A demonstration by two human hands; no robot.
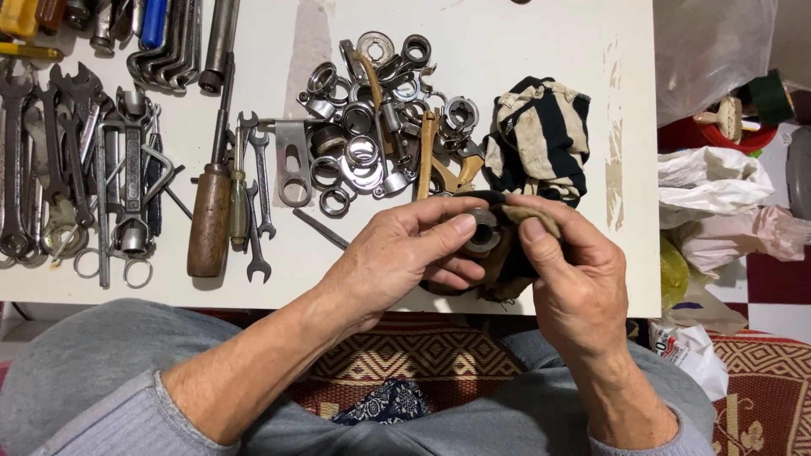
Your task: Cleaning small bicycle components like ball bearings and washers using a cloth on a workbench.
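My left hand grips a small round metal ring part between thumb and fingers, just above the near edge of the white table. My right hand presses a dirty brownish rag against that ring from the right; the rag hangs down below both hands. A pile of metal rings and collars lies behind the hands at the table's middle. Right of the pile sits a crumpled black-and-cream striped cloth.
Spanners, hex keys and a wooden-handled screwdriver cover the table's left. Small open-ended spanners lie beside it. Plastic bags sit on the floor at right. A patterned rug shows between my knees.
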